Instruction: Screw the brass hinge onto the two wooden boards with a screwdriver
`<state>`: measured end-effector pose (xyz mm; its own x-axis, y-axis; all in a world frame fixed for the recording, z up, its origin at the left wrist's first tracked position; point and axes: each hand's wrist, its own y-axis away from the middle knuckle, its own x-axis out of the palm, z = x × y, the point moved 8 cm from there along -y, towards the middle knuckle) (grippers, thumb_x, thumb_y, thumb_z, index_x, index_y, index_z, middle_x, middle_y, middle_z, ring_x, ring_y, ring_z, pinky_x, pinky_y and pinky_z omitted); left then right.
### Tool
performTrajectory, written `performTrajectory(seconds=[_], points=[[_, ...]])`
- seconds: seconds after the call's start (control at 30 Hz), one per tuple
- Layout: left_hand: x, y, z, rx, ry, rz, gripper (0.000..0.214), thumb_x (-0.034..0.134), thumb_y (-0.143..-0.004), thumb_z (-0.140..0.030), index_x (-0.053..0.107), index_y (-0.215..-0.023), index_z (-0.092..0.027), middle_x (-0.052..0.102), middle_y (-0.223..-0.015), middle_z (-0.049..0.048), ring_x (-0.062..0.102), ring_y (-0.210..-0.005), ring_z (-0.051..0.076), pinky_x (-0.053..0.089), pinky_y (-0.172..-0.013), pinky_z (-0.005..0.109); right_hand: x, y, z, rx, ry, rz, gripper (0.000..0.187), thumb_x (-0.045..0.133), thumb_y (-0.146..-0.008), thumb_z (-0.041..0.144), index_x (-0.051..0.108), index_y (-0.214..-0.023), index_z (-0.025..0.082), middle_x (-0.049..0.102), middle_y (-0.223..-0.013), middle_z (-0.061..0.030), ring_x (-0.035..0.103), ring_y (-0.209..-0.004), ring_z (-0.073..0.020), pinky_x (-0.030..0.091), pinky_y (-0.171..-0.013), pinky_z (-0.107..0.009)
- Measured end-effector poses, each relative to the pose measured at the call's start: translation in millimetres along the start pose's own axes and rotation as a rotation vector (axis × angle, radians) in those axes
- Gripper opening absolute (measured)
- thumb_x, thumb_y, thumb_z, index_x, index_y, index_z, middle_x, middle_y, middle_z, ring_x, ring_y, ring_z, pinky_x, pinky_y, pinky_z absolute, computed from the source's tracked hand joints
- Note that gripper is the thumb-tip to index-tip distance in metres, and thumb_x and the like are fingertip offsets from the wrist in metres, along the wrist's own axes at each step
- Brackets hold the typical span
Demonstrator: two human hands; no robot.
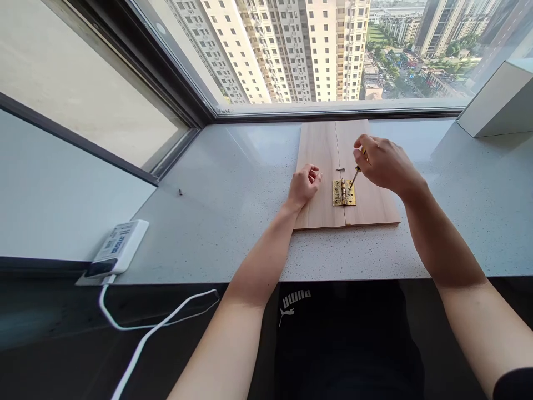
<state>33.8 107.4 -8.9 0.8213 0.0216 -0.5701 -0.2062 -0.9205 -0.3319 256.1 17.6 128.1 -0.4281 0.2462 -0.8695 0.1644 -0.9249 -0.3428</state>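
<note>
A brass hinge was laid across the seam of two wooden boards, which were set side by side on the bench. Its pin was lined up with the seam, pointing away from the person. A screwdriver was pinched in the fingers of the right hand, just above and to the right of the hinge. The shaft was slanted down and leftward, and the tip was set on the upper part of the hinge's right leaf. The left hand was rested on the left board, just left of the hinge, its fingers curled loosely toward the palm, with nothing seen held in them. A loose screw was seen just above the hinge, beside the seam. Well to the left of the hinge, a second small screw and a white device with a cable were seen on the bench.
</note>
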Motion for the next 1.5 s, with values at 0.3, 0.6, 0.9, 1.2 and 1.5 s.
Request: performTrajectory(seconds=[0.3, 0.6, 0.9, 1.2, 1.5], points=[[1.5, -1, 0, -0.006, 0.006, -0.010, 0.007, 0.078, -0.102, -0.022, 0.075, -0.108, -0.022, 0.081, -0.090, 0.0055, 0.075, -0.080, 0.022, 0.065, -0.082, 0.036, -6, 0, -7, 0.051, 0.048, 0.042, 0.030, 0.062, -0.114, 0.046, 0.081, -0.111, 0.022, 0.074, -0.081, -0.0114, 0.063, -0.077, -0.0316, 0.052, -0.081, -0.049], [3.1, -1, -1, -0.006, -0.005, 0.007, 0.006, 0.077, -0.103, -0.022, 0.075, -0.109, -0.021, 0.081, -0.091, 0.0059, 0.075, -0.082, 0.023, 0.065, -0.084, 0.037, -5, 8, -5, 0.042, -0.013, 0.088, 0.033, 0.061, -0.116, 0.038, 0.075, -0.141, 0.023, 0.078, -0.092, -0.0124, 0.070, -0.089, -0.0353, 0.052, -0.086, -0.049], [3.3, 1, -6, -0.012, -0.043, 0.046, 0.010, 0.073, -0.107, -0.025, 0.075, -0.115, -0.020, 0.083, -0.096, 0.0068, 0.077, -0.088, 0.023, 0.066, -0.086, 0.035, -7, 11, -14, 0.137, 0.053, 0.188, 0.039, 0.059, -0.112, 0.038, 0.074, -0.144, 0.021, 0.083, -0.125, -0.0199, 0.074, -0.112, -0.0387, 0.056, -0.090, -0.049], [3.7, 1, -6, -0.007, -0.050, 0.060, 0.009, 0.073, -0.108, -0.025, 0.075, -0.115, -0.020, 0.083, -0.098, 0.0071, 0.078, -0.088, 0.023, 0.065, -0.086, 0.036, -10, 11, -20, 0.222, 0.105, 0.210, 0.046, 0.061, -0.109, 0.039, 0.073, -0.148, 0.019, 0.078, -0.139, -0.0235, 0.073, -0.119, -0.0419, 0.057, -0.096, -0.053], [4.4, 0, -5, 0.000, -0.060, 0.056, 0.010, 0.073, -0.108, -0.025, 0.075, -0.116, -0.019, 0.084, -0.098, 0.0075, 0.078, -0.088, 0.023, 0.065, -0.087, 0.036, -9, 10, -16, 0.165, 0.073, 0.181, 0.047, 0.061, -0.107, 0.033, 0.068, -0.151, 0.017, 0.079, -0.126, -0.0219, 0.072, -0.112, -0.0398, 0.055, -0.094, -0.051]])
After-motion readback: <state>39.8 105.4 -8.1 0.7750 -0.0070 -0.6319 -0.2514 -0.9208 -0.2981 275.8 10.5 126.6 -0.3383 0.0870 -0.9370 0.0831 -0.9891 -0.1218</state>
